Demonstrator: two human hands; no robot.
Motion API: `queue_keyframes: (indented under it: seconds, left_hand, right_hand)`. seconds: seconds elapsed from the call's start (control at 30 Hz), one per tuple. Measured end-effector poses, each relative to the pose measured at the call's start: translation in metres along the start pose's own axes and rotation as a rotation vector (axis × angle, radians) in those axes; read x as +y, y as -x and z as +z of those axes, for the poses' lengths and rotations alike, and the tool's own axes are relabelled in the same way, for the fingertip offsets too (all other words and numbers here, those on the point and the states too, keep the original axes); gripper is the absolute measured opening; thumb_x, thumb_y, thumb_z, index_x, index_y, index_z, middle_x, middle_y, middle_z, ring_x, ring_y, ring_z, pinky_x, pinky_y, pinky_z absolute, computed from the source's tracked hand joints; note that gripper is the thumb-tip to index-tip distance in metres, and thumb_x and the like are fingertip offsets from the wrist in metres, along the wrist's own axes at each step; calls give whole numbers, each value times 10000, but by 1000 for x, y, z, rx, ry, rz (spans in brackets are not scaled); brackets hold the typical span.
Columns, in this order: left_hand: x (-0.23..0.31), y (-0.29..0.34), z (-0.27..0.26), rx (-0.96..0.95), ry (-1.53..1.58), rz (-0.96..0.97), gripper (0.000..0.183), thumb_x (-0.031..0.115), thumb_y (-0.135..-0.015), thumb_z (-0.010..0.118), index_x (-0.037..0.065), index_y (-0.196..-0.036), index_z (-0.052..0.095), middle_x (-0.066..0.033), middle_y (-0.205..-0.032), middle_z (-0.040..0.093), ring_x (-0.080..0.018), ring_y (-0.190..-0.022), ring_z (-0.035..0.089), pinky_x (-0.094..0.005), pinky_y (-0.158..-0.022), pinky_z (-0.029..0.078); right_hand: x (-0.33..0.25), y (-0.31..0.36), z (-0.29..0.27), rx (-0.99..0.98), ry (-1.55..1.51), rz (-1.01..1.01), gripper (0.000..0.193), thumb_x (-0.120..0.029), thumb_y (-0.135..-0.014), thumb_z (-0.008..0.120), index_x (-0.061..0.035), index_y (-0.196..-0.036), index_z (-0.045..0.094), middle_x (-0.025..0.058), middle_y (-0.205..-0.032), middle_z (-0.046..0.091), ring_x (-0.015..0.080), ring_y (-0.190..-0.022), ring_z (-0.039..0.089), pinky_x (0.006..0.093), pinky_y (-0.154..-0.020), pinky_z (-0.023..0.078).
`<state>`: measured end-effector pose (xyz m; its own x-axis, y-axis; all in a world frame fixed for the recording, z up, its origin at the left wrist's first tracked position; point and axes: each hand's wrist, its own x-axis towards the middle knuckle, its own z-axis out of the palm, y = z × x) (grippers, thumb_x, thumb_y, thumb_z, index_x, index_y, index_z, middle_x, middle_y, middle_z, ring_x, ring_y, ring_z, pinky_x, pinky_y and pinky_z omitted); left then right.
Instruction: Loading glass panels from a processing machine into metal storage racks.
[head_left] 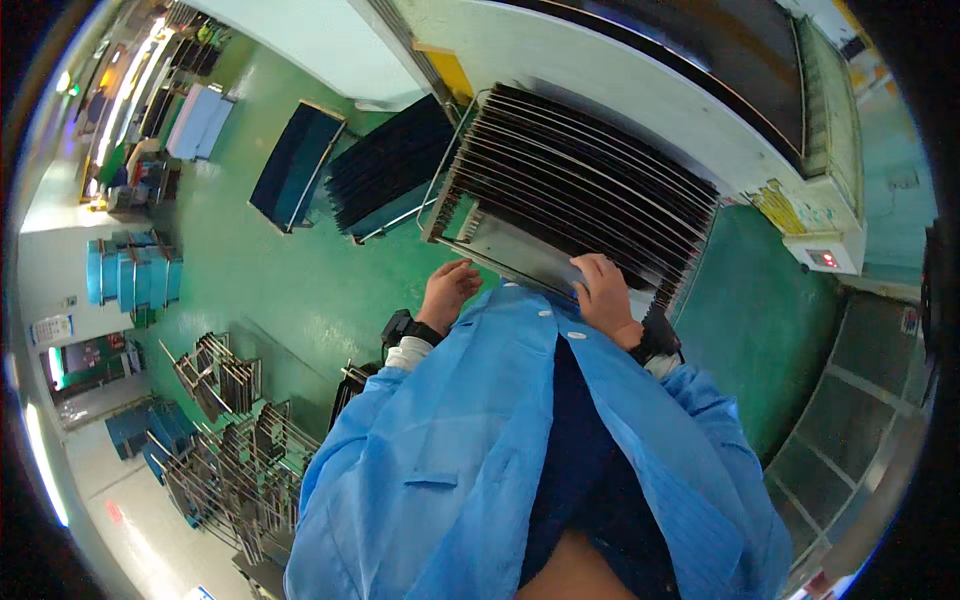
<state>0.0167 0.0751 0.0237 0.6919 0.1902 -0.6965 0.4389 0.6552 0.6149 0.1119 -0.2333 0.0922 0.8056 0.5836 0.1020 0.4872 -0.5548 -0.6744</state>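
At the rack (430, 235), a grey sheet (527, 250), probably stiff, best held by its edges, is touched by the right hand (603, 295), grip unclear, the empty left hand (449, 294) part-curled.

Red-lit display (823, 260) on white control box (848, 248), well right of right hand (603, 295): figures too small to read. Yellow marking (775, 208) on white housing (650, 90), right of and beyond same hand: illegible. Notice (50, 329) on wall (60, 275), far left of left hand (450, 293): illegible.
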Motion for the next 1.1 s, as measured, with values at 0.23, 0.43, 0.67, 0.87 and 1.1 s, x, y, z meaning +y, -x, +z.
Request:
queue_keyframes:
  seconds: [0.23,0.43,0.67,0.87,1.1]
  left_hand:
    - [-8,11,0,10,-10,-26,336,142,-952,593,-5,-1244,511,-117,-989,639,-224,-875,648,-351,-756,542]
    - [-30,20,-2,36,-26,-1,218,147,-938,578,24,-1117,599,-108,-913,661,-223,-784,651,-336,-690,536]
    - [-45,36,7,116,-25,2,199,178,-900,634,56,-1057,623,-57,-870,675,-170,-739,654,-309,-650,530]
    - [-48,22,3,105,-7,0,216,200,-920,634,42,-1068,621,-70,-887,678,-164,-736,644,-299,-637,528]
    - [-23,-13,11,21,-43,-35,321,211,-901,665,14,-1146,599,-98,-999,674,-191,-776,665,-316,-694,547]
  right_hand:
    - [35,-16,29,-38,107,201,159,-101,-819,610,-49,-961,558,187,-887,642,420,-848,608,509,-723,474]
    - [60,-20,34,-121,281,127,160,-113,-825,571,-32,-958,607,211,-820,638,429,-805,623,537,-686,469]
    - [74,-5,39,-79,295,4,172,-145,-831,612,-41,-967,623,203,-843,642,416,-821,621,520,-703,475]
    - [35,-16,13,-178,341,93,112,-134,-811,629,-38,-867,638,195,-854,648,409,-819,622,512,-698,480]
    - [-45,-40,-78,-34,324,120,187,-116,-755,678,-9,-908,659,206,-833,639,418,-788,614,501,-698,462]
